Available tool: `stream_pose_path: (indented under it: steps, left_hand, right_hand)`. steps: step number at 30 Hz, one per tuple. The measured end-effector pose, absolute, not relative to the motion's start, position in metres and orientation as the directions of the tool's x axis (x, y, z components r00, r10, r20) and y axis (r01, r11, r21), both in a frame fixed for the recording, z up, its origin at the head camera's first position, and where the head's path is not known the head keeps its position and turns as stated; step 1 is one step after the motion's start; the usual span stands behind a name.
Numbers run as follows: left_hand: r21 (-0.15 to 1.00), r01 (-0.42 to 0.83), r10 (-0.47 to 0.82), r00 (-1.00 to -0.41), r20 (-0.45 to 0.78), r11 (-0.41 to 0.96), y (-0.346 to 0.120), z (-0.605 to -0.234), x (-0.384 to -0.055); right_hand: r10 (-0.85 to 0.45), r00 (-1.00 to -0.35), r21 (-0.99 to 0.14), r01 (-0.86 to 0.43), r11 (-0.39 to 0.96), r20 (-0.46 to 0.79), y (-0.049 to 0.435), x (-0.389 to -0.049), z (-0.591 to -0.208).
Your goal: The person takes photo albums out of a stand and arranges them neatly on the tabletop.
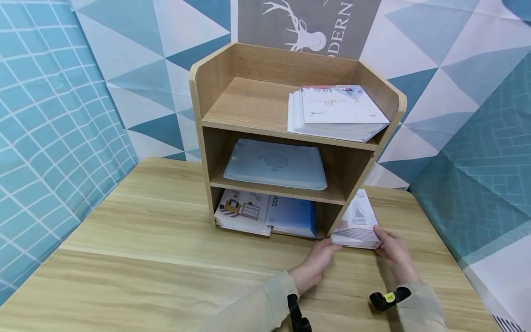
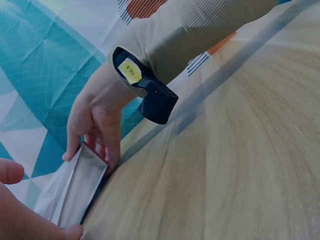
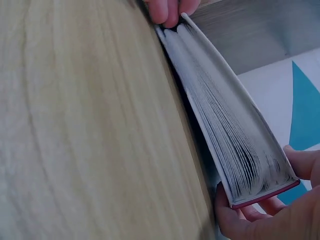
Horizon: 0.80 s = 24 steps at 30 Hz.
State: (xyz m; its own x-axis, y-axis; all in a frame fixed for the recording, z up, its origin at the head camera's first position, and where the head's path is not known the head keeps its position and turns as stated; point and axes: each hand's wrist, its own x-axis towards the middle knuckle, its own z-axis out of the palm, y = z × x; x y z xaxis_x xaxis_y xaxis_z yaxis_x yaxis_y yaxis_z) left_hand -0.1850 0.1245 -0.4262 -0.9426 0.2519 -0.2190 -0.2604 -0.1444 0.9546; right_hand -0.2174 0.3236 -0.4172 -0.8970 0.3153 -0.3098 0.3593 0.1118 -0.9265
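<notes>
Sleeves [image 1: 423,306] lay nearest in the head view, with a book [image 1: 357,223] beside the shelf unit [image 1: 253,103]. Left wrist: left hand [image 2: 25,215] touched its corner, pinch unclear. Right wrist: right hand [image 3: 285,217] pinched its red end; gripping seemed underway, moving it needed level support.

Blue-and-white triangle-patterned wall covering [image 1: 141,78] backs a wood-grain table [image 1: 145,263].

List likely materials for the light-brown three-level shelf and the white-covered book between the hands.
Light-brown three-level shelf: wood or imitation, matte, from its grain.
White-covered book: paper pages, thin and layered; cover probably smooth card, from its flat printed face; coating unclear.
</notes>
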Motion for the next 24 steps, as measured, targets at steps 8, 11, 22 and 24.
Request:
stream_pose_path:
  steps: [8,11,22,24]
  left_hand:
    - [0.945,-0.290,0.277,-0.930,-0.241,-0.149,0.1263,-0.4299,-0.1873]
    - [0.942,-0.298,0.275,-0.929,-0.249,-0.155,0.1271,-0.4295,-0.1880]
    - [0.919,-0.339,0.310,-0.912,-0.269,-0.199,0.1221,-0.4274,-0.1934]
    - [0.919,-0.347,0.319,-0.906,-0.277,-0.189,0.1212,-0.4263,-0.1937]
  right_hand:
    - [0.367,-0.883,-0.826,0.426,0.370,-0.292,0.3242,-0.2220,-0.4143]
    - [0.392,-0.878,-0.790,0.438,0.429,-0.274,0.3235,-0.2232,-0.4130]
    - [0.435,-0.892,-0.737,0.374,0.563,-0.120,0.3171,-0.2237,-0.4116]
    - [0.433,-0.896,-0.732,0.361,0.577,-0.101,0.3167,-0.2239,-0.4111]
